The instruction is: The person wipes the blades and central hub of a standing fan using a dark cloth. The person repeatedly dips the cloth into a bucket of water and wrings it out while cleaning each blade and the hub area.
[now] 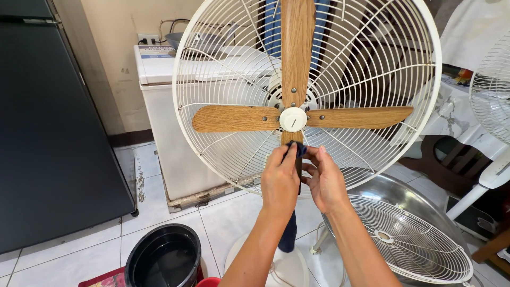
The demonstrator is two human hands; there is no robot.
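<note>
A standing fan with wooden blades (234,118) and a white rear wire guard (372,69) fills the middle of the head view; its front guard is off. Both my hands are raised to the lower blade, just under the white hub (292,119). My left hand (280,180) pinches a dark blue cloth (299,150) against that blade. My right hand (325,179) grips the blade and cloth from the other side. The lower blade is mostly hidden behind my hands. A dark blue cloth end hangs down below my left wrist (288,234).
A black bucket of water (163,258) stands on the tiled floor at lower left. The detached wire guard (411,242) lies in a metal basin (404,194) at lower right. A white chest appliance (170,138) and a dark fridge (53,122) stand behind. Another fan (491,90) stands at right.
</note>
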